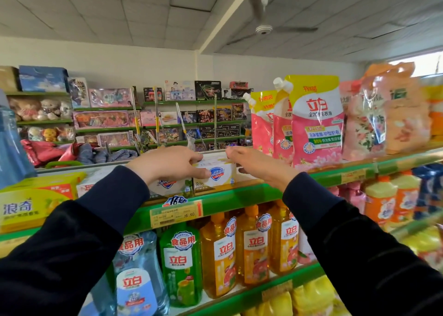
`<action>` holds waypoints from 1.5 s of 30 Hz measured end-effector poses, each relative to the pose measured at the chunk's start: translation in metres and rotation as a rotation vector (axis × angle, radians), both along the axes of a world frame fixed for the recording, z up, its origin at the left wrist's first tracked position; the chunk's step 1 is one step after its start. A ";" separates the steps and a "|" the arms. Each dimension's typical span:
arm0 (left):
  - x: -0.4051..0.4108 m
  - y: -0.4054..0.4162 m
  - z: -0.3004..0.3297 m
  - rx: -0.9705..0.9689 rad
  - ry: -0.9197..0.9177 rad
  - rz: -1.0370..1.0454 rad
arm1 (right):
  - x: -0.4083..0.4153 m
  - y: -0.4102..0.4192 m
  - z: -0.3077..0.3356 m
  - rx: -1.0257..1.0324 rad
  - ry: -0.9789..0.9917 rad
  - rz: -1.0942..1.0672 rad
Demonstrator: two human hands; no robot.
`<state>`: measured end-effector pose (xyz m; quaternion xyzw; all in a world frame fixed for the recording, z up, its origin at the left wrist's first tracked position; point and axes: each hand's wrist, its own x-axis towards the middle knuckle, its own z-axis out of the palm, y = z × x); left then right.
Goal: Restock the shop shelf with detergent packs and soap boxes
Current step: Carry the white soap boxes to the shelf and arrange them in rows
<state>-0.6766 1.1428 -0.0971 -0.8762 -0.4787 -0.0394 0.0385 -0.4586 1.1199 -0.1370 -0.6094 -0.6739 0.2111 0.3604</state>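
Note:
A white and yellow Safeguard soap box [219, 171] sits on top of other soap boxes on the green top shelf [239, 197]. My left hand [170, 163] grips its left end, thumb on the front face and fingers over the top. My right hand [259, 165] holds its right end, fingers curled at the top edge. Another Safeguard box [167, 186] lies below, partly hidden by my left wrist. Pink and yellow detergent packs [316, 123] stand upright to the right on the same shelf.
A yellow-green soap carton [36, 200] lies at the left of the top shelf. Orange, green and blue dish-liquid bottles [220, 251] fill the shelf below. A price tag [176, 213] hangs on the shelf edge. Toy shelves [167, 119] stand behind.

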 end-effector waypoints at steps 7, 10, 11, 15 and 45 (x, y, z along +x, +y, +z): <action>0.022 -0.031 -0.007 0.099 -0.655 -0.258 | -0.007 -0.072 -0.003 0.420 0.226 -0.223; 0.038 -0.054 -0.024 0.068 -0.929 -0.380 | -0.011 -0.116 -0.013 0.519 0.295 -0.305; 0.041 -0.060 -0.029 0.065 -0.997 -0.404 | -0.014 -0.126 -0.015 0.535 0.306 -0.321; 0.052 -0.095 -0.061 -0.075 -1.169 -0.511 | -0.027 -0.188 -0.033 0.586 0.306 -0.466; 0.255 -0.547 -0.138 -0.989 -1.057 -1.430 | -0.033 -0.676 -0.084 0.799 -0.064 -1.676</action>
